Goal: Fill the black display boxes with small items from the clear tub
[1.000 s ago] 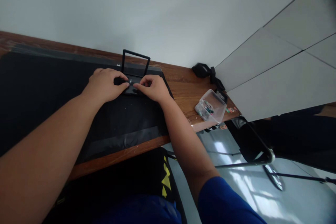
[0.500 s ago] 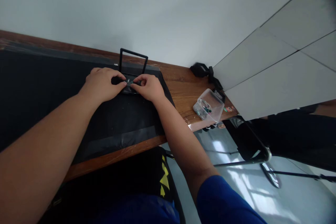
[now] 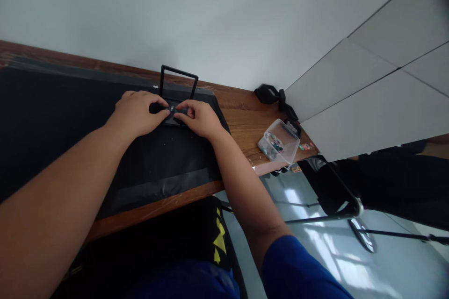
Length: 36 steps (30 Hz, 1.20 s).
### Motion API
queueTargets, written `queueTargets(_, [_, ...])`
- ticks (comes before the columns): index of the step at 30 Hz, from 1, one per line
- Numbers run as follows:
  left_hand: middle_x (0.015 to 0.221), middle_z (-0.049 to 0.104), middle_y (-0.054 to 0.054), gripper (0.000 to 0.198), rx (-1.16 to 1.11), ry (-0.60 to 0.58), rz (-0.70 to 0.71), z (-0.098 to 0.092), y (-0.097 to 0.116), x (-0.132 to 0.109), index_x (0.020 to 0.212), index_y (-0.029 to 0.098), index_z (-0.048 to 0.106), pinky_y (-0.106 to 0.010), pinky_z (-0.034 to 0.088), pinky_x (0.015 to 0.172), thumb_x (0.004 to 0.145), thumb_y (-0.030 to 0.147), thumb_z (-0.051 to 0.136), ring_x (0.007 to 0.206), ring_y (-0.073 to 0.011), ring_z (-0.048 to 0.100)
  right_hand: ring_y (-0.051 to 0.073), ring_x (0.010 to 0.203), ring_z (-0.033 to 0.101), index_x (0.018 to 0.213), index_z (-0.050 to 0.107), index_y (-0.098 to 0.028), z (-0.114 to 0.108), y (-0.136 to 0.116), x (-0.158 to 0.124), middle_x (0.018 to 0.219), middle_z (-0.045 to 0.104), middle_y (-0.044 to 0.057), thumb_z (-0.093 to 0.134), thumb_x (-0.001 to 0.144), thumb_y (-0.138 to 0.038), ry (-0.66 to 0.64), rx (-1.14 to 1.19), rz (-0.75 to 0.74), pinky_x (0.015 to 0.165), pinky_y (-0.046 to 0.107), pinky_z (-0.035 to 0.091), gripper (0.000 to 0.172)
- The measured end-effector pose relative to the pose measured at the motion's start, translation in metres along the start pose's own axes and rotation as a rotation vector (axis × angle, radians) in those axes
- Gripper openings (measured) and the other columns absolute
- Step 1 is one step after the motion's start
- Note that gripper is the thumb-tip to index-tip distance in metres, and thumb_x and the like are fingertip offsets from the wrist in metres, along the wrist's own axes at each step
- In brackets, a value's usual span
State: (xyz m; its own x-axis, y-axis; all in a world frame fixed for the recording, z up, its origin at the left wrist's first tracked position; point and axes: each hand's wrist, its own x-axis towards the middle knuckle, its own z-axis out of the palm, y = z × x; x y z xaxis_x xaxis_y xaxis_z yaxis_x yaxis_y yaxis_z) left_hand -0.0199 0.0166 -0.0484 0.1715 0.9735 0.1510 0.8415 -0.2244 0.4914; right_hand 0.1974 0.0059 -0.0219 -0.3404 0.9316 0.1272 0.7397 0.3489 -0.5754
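Observation:
A small black case with an open, frame-like lid standing up behind it rests on the black mat. My left hand reaches in from the left, thumb and forefinger pinched at a small shiny, clear-looking piece over the case. From the right, my right hand bends over the same case, thumb and forefinger drawn together close beside that piece. Whatever lies between the right fingertips is too small to make out. The fingers hide parts of the case.
A clear plastic box with small pieces inside stands at the table's right end. Behind it lies a black angular object. The black mat covers the wooden table, against a white wall. Another person's dark clothing shows at right.
Both hands stay almost in place over the case. The right fingertips have shifted slightly, and a greenish glint beside them no longer shows.

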Motion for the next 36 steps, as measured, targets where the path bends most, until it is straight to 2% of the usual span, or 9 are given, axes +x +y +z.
queueTargets(4, [0.142,0.077,-0.01,0.046,-0.003,-0.005,-0.018,-0.002,0.004,-0.001,0.125,0.03,0.085,-0.059,0.05,0.121,0.094,0.057,0.064,0.142,-0.0438,0.06,0.011,0.066,0.049,0.12,0.079,-0.02,-0.003,-0.003,-0.007,0.069,0.048,-0.008,0.079,0.103,-0.035,0.155,-0.008,-0.114,0.069,0.026,0.038,0.023])
queueTargets(9, [0.145,0.075,-0.012,0.047,0.023,-0.031,-0.026,-0.003,0.006,0.0,0.124,0.028,0.086,-0.063,0.049,0.119,0.094,0.055,0.062,0.144,-0.0485,0.059,0.011,0.068,0.054,0.126,0.078,-0.023,-0.005,-0.015,-0.013,0.072,0.055,-0.006,0.074,0.107,-0.039,0.398,-0.136,-0.171,0.071,0.026,0.042,0.025])
queueTargets(14, [0.142,0.076,-0.011,0.046,0.008,-0.037,-0.008,0.0,0.0,0.003,0.125,0.03,0.084,-0.059,0.047,0.123,0.093,0.055,0.06,0.14,-0.0415,0.062,0.011,0.066,0.057,0.131,0.077,-0.025,0.001,-0.012,-0.016,0.072,0.058,-0.005,0.068,0.111,-0.046,0.605,-0.174,-0.266,0.07,0.025,0.05,0.031])
queueTargets(20, [0.146,0.075,-0.011,0.045,-0.032,-0.012,-0.018,0.002,-0.002,0.002,0.12,0.03,0.086,-0.067,0.047,0.12,0.092,0.057,0.063,0.145,-0.0488,0.057,0.011,0.056,0.051,0.134,0.075,-0.026,0.009,-0.007,-0.021,0.066,0.052,-0.006,0.059,0.114,-0.05,0.843,-0.143,-0.368,0.065,0.026,0.055,0.035])
queueTargets(23, [0.146,0.075,-0.011,0.044,-0.041,-0.006,-0.012,0.003,-0.001,0.0,0.12,0.031,0.086,-0.067,0.047,0.121,0.092,0.057,0.063,0.146,-0.048,0.057,0.011,0.054,0.047,0.128,0.075,-0.027,0.009,-0.007,-0.022,0.064,0.049,-0.008,0.06,0.113,-0.054,0.955,-0.118,-0.427,0.061,0.026,0.054,0.034])
queueTargets(25, [0.146,0.075,-0.011,0.045,-0.036,-0.01,-0.009,0.003,0.0,0.0,0.121,0.031,0.085,-0.066,0.047,0.122,0.093,0.057,0.062,0.146,-0.0468,0.057,0.011,0.054,0.046,0.127,0.074,-0.027,0.009,-0.007,-0.022,0.064,0.047,-0.008,0.06,0.113,-0.054,0.973,-0.106,-0.446,0.06,0.025,0.053,0.034])
queueTargets(28, [0.148,0.074,-0.011,0.045,-0.028,-0.014,-0.018,0.003,0.0,0.0,0.12,0.03,0.084,-0.067,0.046,0.122,0.093,0.057,0.061,0.147,-0.0471,0.056,0.011,0.055,0.046,0.13,0.073,-0.026,0.009,-0.006,-0.022,0.066,0.048,-0.007,0.059,0.113,-0.051,0.91,-0.054,-0.411,0.061,0.026,0.053,0.034])
queueTargets(33, [0.146,0.075,-0.012,0.043,-0.031,0.002,-0.012,0.002,0.001,-0.002,0.118,0.031,0.085,-0.067,0.048,0.119,0.093,0.056,0.061,0.145,-0.0481,0.057,0.015,0.064,0.056,0.147,0.069,-0.024,0.01,-0.009,-0.023,0.079,0.06,0.001,0.057,0.113,-0.047,0.719,0.142,-0.175,0.067,0.033,0.059,0.043])
queueTargets(36, [0.143,0.077,-0.011,0.041,-0.027,0.017,-0.007,0.001,0.002,-0.003,0.118,0.032,0.085,-0.065,0.049,0.118,0.093,0.055,0.063,0.143,-0.0476,0.058,0.019,0.071,0.062,0.154,0.065,-0.024,0.01,-0.012,-0.023,0.082,0.06,0.003,0.057,0.113,-0.048,0.634,0.179,-0.116,0.071,0.037,0.061,0.048])
